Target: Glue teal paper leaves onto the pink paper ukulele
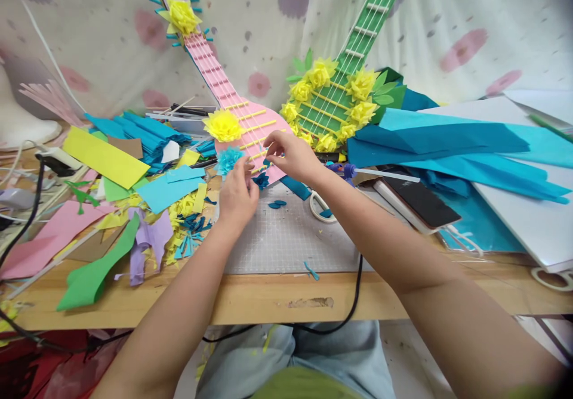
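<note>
A pink paper guitar (250,121) with yellow flowers lies across the back of the desk. My left hand (237,193) is at its lower edge, fingers pinched beside a light blue paper flower (229,159) and a dark blue one (261,179). Over the pink body my right hand (290,154) hovers, its fingers curled in a pinch; what they hold is too small to make out. Small dark blue petals (277,204) lie on the grey cutting mat (290,238) under both hands.
A green paper guitar (344,95) with yellow flowers leans behind. Teal paper sheets (447,142), a phone (421,202) and white boards lie right. Coloured paper scraps (111,208) cover the left. Scissors (320,205) and a black cable (356,291) are near the wooden desk edge (268,297).
</note>
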`<state>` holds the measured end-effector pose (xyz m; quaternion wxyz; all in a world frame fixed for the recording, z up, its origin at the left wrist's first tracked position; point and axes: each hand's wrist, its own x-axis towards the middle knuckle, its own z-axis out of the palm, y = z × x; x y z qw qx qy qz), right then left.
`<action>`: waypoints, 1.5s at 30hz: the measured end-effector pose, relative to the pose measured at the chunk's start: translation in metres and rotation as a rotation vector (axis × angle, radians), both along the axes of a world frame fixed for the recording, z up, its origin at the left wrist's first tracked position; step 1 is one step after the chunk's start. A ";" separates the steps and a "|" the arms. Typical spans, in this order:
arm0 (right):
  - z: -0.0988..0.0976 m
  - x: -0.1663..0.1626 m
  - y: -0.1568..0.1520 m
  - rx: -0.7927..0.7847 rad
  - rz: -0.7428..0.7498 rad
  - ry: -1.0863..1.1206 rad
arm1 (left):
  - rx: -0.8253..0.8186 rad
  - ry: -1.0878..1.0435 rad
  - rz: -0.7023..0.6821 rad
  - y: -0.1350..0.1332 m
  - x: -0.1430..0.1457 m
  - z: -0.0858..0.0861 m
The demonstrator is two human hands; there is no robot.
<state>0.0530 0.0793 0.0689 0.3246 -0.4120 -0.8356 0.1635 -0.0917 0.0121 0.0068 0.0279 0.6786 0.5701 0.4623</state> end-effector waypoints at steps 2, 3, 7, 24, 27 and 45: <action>-0.005 0.003 0.007 -0.014 -0.017 0.073 | -0.048 0.083 -0.025 0.001 0.004 -0.004; -0.008 0.004 0.010 -0.016 -0.016 0.102 | -0.077 0.124 -0.031 0.001 0.006 -0.006; -0.019 0.004 0.019 -0.003 0.017 0.178 | -0.138 0.237 -0.038 0.002 0.013 -0.010; -0.030 -0.003 0.031 -0.021 0.070 0.240 | -0.184 0.236 0.062 0.005 0.018 -0.012; -0.030 -0.003 0.030 -0.020 0.062 0.234 | -0.194 0.253 0.058 0.005 0.019 -0.011; -0.021 -0.015 0.022 0.053 0.178 0.094 | -0.261 0.499 0.000 -0.019 0.031 -0.001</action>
